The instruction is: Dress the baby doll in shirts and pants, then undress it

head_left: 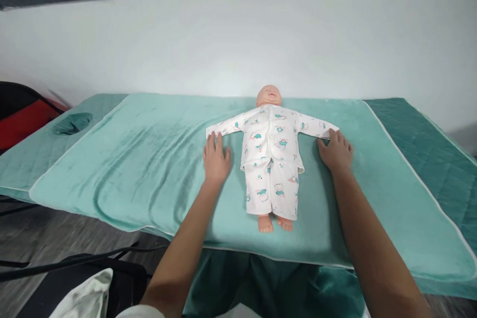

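Observation:
A baby doll in white printed pyjamas lies on its back on a light green towel, its arms spread sideways and its head toward the wall. My left hand rests flat on the towel with fingers stretched out, fingertips touching the cuff of the doll's left-side sleeve. My right hand lies flat by the other sleeve, fingertips on its cuff. Neither hand grips anything.
The towel covers a padded table with a darker green quilted cover and a face hole at the left end. A white wall runs behind. A black chair frame with white cloth stands at lower left, a red and black object at far left.

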Available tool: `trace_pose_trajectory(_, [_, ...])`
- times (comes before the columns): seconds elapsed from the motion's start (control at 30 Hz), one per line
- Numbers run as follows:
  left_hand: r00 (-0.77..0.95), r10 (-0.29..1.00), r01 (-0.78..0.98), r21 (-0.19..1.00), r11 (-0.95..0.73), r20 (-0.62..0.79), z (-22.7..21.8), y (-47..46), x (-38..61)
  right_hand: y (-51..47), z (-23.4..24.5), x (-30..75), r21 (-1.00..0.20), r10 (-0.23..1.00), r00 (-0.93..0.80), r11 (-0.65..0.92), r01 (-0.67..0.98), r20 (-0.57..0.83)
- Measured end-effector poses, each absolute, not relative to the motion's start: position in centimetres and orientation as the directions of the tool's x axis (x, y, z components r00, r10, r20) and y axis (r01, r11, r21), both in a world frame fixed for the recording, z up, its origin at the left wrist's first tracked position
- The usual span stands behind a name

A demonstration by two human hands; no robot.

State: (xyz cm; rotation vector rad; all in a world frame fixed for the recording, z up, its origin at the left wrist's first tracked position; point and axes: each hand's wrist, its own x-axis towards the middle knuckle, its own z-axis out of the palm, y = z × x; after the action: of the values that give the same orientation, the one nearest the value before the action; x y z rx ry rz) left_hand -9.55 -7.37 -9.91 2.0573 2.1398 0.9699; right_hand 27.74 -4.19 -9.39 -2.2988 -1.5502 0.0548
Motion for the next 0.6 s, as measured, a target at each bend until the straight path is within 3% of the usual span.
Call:
trace_pose_trajectory(0.17, [-0.025,0.909,0.68,0.674,-0.289,0.416,-10.1,-16.2,-6.5,-5.1,-9.2,27.2,-0.371,0.9,0.382,-0.288,0.883,0.21])
trace_pose_trajectory(0.27, [0.04,0.907,0.557,0.744,-0.368,0.42,-10.4,-20.5,-5.4,-7.7,-9.0,25.8,-0.462,0.905,0.285,-0.115,0.879,0.316])
trace_pose_trajectory(0.43, [0.058,0.895,0.601,0.7,-0.386,0.443,-11.5,-23.6,-4.5,-16.8,-8.9,21.1,-0.672,0.863,0.112,0.296,0.679,0.492])
trace_pose_trajectory(0.53, [0.078,0.882,0.663,0.637,-0.393,0.464,-11.8,-23.7,-4.3,-21.9,-8.3,17.7,-0.674,0.858,-0.1,0.463,0.575,0.503])
trace_pose_trajectory(0.6, [0.126,0.881,0.686,0.601,-0.409,0.456,-11.6,-23.5,-4.2,-23.9,-7.6,16.1,-0.622,0.869,-0.21,0.472,0.625,0.448])
